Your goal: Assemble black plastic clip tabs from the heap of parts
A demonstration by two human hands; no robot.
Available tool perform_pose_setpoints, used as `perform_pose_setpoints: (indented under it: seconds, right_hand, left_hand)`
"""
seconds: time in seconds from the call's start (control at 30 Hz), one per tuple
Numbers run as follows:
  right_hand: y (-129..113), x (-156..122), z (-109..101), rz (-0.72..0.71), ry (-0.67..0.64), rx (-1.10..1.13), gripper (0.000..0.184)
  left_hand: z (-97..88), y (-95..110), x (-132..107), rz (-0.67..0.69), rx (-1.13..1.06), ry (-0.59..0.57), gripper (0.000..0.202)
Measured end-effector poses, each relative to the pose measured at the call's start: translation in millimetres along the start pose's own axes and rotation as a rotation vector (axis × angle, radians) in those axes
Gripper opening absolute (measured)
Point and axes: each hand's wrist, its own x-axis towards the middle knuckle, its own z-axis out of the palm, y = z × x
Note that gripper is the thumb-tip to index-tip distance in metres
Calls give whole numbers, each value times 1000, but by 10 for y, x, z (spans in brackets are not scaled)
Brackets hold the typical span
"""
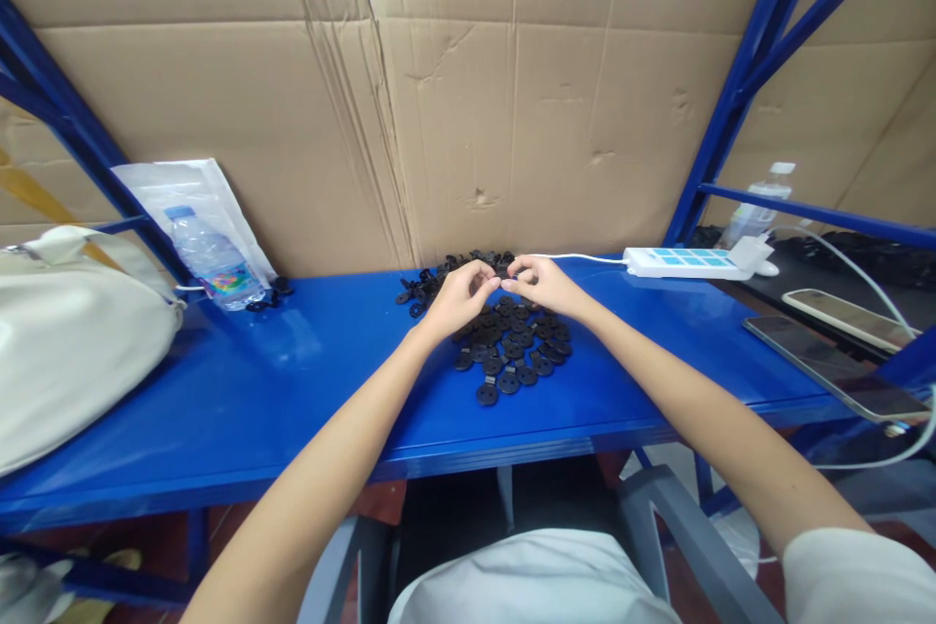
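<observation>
My left hand point(463, 296) and my right hand point(539, 281) meet fingertip to fingertip over the middle of the blue table point(307, 390). Both have thumb and fingers pinched together around something small and dark, which the fingers mostly hide. Just below them is a spread of round black plastic discs point(512, 346), several with small tabs and holes. Behind and to the left of my left hand lies a heap of small black plastic parts point(420, 289), their exact kind too small to tell.
A white bag point(80, 341) and a tilted water bottle point(215, 258) by a plastic pouch stand left, near a few black parts point(270, 294). Right are a white power strip point(683, 262), a dark phone point(834, 366) and another bottle point(760, 200). Cardboard point(556, 117) walls the back.
</observation>
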Motion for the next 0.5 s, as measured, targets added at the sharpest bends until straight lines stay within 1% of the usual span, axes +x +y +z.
perform_pose_setpoints:
  seconds: [0.37,0.5]
  right_hand:
    - [5,-7,18,-26,16,-39,32]
    - [7,-8,21,-46,26,-57,29]
  left_hand:
    - [-3,23,11,7,22,35,17]
    - [-1,15,10,15,42,40,16]
